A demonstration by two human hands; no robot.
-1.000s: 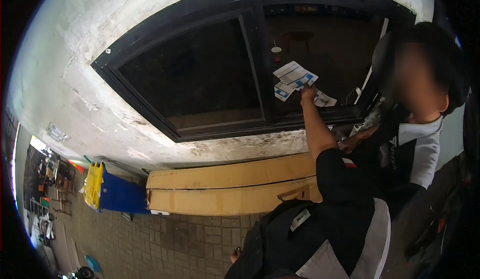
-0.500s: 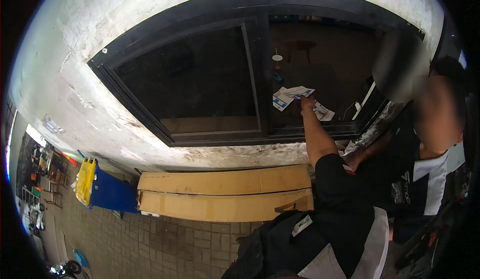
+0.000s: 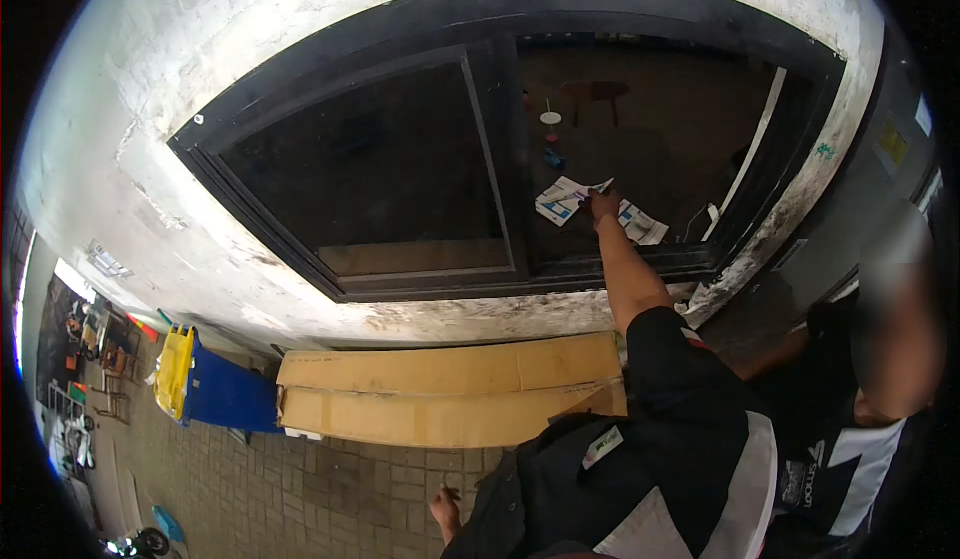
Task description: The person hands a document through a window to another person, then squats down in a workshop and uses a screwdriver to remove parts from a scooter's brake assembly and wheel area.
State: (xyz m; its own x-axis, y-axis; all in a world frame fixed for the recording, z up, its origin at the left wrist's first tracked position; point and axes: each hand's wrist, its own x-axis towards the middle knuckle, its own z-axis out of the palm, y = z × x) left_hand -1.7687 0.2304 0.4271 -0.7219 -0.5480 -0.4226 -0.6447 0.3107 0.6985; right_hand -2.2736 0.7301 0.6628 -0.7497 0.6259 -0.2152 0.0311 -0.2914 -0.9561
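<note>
My right arm reaches through the window opening, and my right hand [image 3: 603, 206] is over printed papers on a dark surface inside. Its fingers are closed at a thin, light, pen-like thing or paper edge; which one I cannot tell. One white-and-blue sheet [image 3: 557, 204] lies left of the hand, another printed sheet [image 3: 642, 225] to its right. My left hand [image 3: 445, 509] hangs low over the brick paving with its fingers curled. Whether it holds anything is too small to see.
A long cardboard box [image 3: 450, 394] lies below the black window frame [image 3: 430, 284]. A blue bin [image 3: 232, 387] with a yellow lid stands left of it. Close on my right is another person [image 3: 830, 449]. Inside are a small blue object [image 3: 554, 160] and a white disc [image 3: 550, 119].
The sheet raised at my right hand is now lower, and that hand has shifted slightly left. My left hand has come into view. The other person has moved back from the window.
</note>
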